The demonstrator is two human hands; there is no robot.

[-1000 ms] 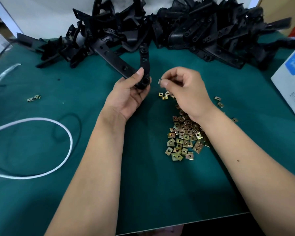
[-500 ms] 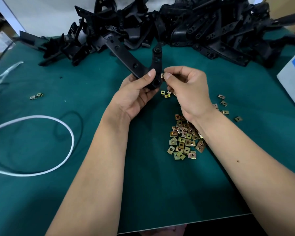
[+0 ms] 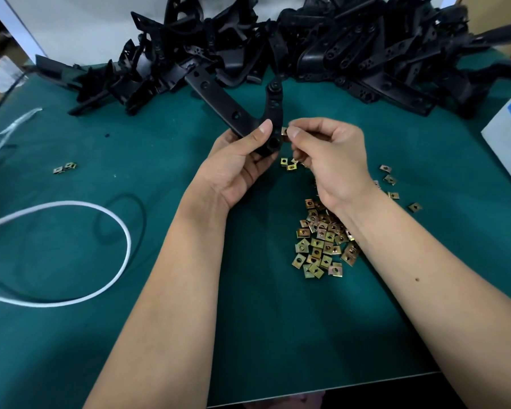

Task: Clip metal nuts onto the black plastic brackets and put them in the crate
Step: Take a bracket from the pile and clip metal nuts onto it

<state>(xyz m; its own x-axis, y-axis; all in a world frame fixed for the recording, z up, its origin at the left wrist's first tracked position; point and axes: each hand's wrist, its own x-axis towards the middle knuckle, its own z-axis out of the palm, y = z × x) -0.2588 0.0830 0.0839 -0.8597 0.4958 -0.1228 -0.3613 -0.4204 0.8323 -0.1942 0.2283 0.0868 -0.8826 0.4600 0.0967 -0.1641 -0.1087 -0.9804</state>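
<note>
- Green mat [image 3: 71, 335]: I see a heap of black brackets [image 3: 351, 54] along the far edge.
- Left hand [image 3: 242, 169]: grips a V-shaped bracket [image 3: 248, 113], mid-mat.
- Right hand [image 3: 331, 154]: pinches a metal nut [image 3: 284, 131] touching that bracket.
- Loose nuts [image 3: 322, 246]: piled near right.
- White cord [image 3: 71, 249]: looped at left.

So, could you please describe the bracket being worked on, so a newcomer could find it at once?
Start at the big heap of black brackets along the far edge of the green mat. Just in front of its middle, the left hand holds one V-shaped bracket. It alone is lifted clear of the heap, with the right hand pinching a metal nut at its edge.
</note>
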